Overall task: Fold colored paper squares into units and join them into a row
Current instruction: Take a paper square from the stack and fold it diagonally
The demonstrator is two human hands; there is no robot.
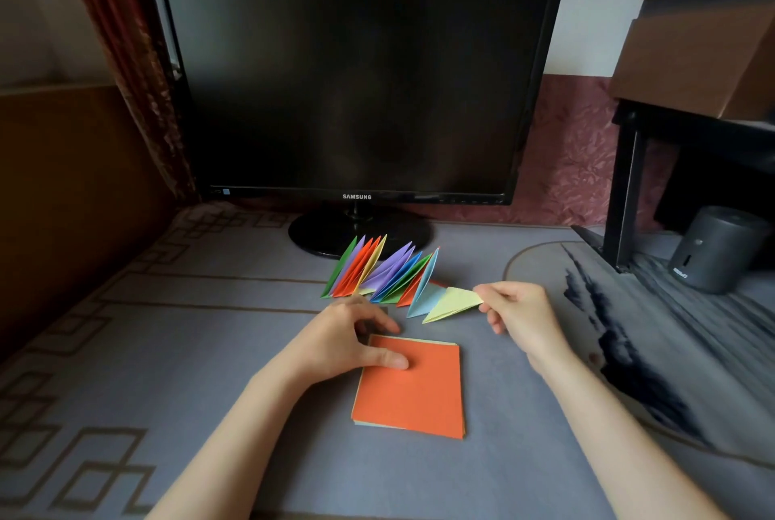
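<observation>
head view: a stack of paper squares (413, 389) with an orange sheet on top lies flat on the grey patterned surface (167, 352). the left hand (344, 335) sits at the stack's far left corner, its thumb laid flat on the orange sheet, while its fingers (379, 320) curve down just beyond the stack's far edge (whether they actually clasp the sheet i cannot tell). just beyond the stack stands the row of folded units (377, 272), a fan of upright pointed pieces in green, purple, orange, yellow, blue and light blue, packed close and leaning to the right. at the right end of that row, beyond the stack's far right corner, a pale yellow unit (451, 303) lies tilted with its tip pointing right and its other end against the light blue piece. the right hand (518, 310) pinches that tip between thumb and forefinger, its other fingers loosely curled below. further beyond the stack, behind the row, a black monitor (356, 83) stands with a dark screen, its round foot just behind the units. far to the right of the stack a dark grey cylinder (713, 251) stands under a black stand (627, 184) that carries a brown cardboard box (704, 50). far left beyond the stack hangs a reddish curtain (126, 58).
</observation>
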